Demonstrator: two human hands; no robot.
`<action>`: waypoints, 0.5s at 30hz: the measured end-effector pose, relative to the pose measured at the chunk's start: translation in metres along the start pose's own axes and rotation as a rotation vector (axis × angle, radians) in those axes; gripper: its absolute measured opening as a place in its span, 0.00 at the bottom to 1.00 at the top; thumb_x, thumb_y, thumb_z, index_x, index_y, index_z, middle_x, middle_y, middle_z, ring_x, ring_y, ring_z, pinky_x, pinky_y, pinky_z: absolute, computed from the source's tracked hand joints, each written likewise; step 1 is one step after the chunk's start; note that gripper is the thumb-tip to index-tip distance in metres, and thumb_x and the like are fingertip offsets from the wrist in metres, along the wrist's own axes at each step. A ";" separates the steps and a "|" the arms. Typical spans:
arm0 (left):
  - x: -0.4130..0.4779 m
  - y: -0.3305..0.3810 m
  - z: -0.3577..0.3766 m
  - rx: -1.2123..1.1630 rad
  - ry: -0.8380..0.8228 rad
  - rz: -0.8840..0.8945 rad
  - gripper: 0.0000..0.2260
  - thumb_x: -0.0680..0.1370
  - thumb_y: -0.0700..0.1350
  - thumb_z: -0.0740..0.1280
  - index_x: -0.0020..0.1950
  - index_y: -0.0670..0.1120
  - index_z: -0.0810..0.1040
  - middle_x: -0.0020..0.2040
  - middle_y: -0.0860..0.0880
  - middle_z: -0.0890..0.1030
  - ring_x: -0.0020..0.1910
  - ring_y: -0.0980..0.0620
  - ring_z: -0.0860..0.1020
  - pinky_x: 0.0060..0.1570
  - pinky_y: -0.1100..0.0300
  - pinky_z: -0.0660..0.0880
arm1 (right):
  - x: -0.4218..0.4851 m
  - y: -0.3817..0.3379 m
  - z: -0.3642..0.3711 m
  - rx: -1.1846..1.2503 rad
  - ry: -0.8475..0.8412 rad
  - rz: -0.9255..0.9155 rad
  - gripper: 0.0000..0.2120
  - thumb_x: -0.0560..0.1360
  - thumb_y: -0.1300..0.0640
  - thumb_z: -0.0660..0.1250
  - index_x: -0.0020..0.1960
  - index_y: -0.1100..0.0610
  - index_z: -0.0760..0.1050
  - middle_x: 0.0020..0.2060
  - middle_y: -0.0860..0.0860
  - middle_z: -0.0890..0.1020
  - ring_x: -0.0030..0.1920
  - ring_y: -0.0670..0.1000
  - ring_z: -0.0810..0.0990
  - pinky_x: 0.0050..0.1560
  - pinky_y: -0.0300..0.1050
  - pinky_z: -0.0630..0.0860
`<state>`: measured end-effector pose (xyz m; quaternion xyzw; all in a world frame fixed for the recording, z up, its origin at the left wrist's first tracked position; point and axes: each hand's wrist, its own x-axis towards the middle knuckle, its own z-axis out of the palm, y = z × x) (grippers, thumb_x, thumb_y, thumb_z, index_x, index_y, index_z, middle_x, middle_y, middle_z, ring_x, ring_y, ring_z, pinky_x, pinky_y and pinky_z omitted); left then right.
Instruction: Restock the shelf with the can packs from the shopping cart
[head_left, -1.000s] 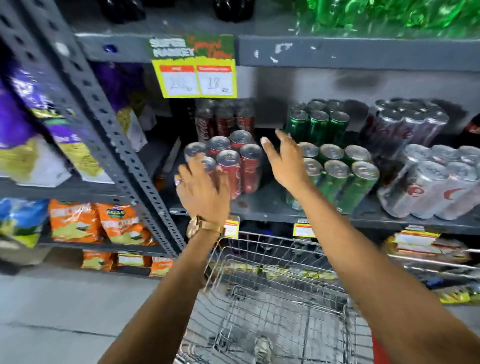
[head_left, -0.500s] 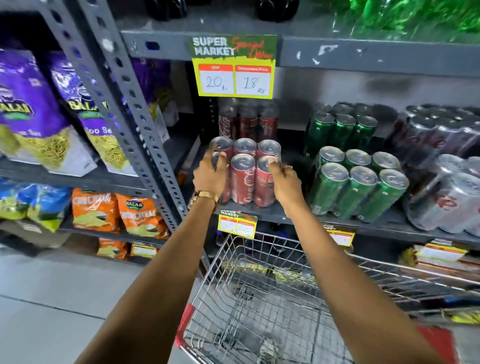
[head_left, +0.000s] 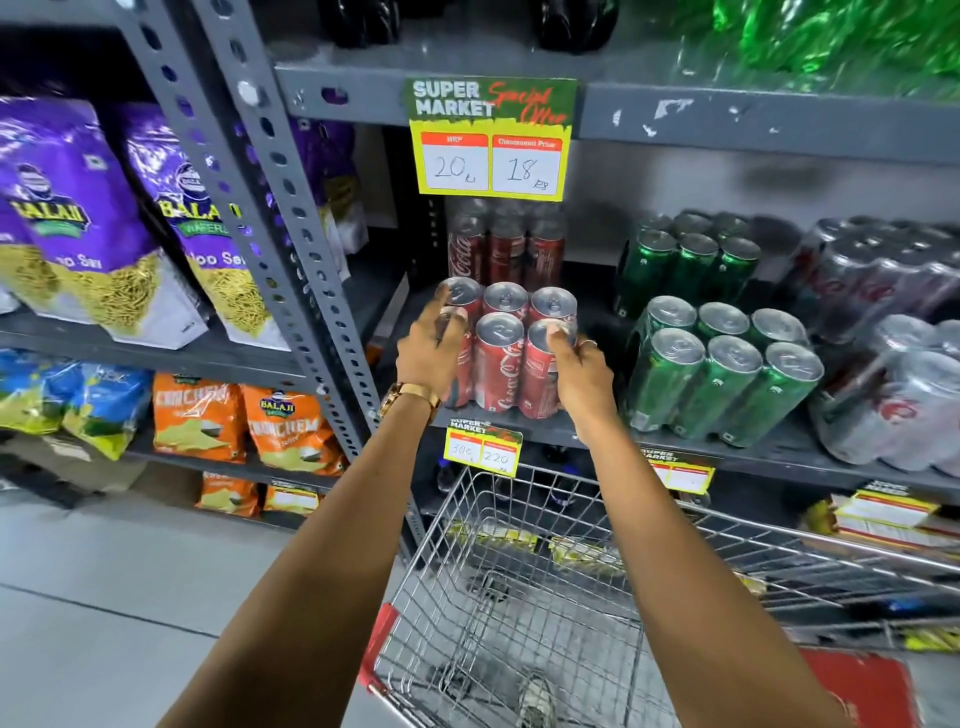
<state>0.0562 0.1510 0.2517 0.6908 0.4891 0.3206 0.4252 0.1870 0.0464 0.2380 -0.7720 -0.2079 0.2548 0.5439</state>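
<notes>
A shrink-wrapped pack of red cola cans (head_left: 503, 353) stands upright at the front of the grey metal shelf (head_left: 587, 441). My left hand (head_left: 431, 353) presses against the pack's left side, its fingers up over the can tops. My right hand (head_left: 576, 374) grips the pack's right side, thumb on a can top. A second red pack (head_left: 506, 244) stands behind it. The wire shopping cart (head_left: 519, 597) sits below my arms, and no can packs show in it.
Two green can packs (head_left: 722, 374) stand right of the red pack, and silver can packs (head_left: 893, 374) lie further right. A yellow price sign (head_left: 491, 140) hangs above. A perforated grey upright (head_left: 291, 223) separates snack bags (head_left: 78, 228) on the left. Grey floor lies at lower left.
Both hands have closed in on the sides of the front red pack, which has been set upright at the shelf's front edge. The view has shifted left and closer.
</notes>
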 end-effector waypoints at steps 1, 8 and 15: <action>0.001 -0.001 0.000 0.007 -0.001 0.004 0.22 0.79 0.53 0.59 0.74 0.58 0.67 0.51 0.38 0.82 0.53 0.39 0.80 0.56 0.50 0.75 | 0.000 0.000 0.000 -0.001 0.006 0.002 0.23 0.76 0.41 0.60 0.60 0.58 0.74 0.58 0.59 0.79 0.57 0.59 0.78 0.51 0.46 0.70; 0.006 0.000 0.001 0.052 -0.011 0.034 0.23 0.79 0.55 0.59 0.75 0.57 0.64 0.56 0.41 0.82 0.59 0.39 0.78 0.60 0.51 0.73 | -0.005 -0.013 -0.003 0.011 -0.019 0.026 0.23 0.77 0.43 0.60 0.62 0.59 0.73 0.61 0.60 0.79 0.61 0.60 0.77 0.62 0.54 0.73; -0.005 0.024 -0.024 0.655 -0.178 0.064 0.28 0.80 0.62 0.46 0.79 0.57 0.47 0.81 0.47 0.41 0.78 0.37 0.52 0.74 0.37 0.56 | -0.029 -0.026 -0.014 -0.240 -0.037 0.046 0.36 0.78 0.36 0.49 0.73 0.63 0.60 0.67 0.65 0.73 0.67 0.65 0.71 0.67 0.57 0.68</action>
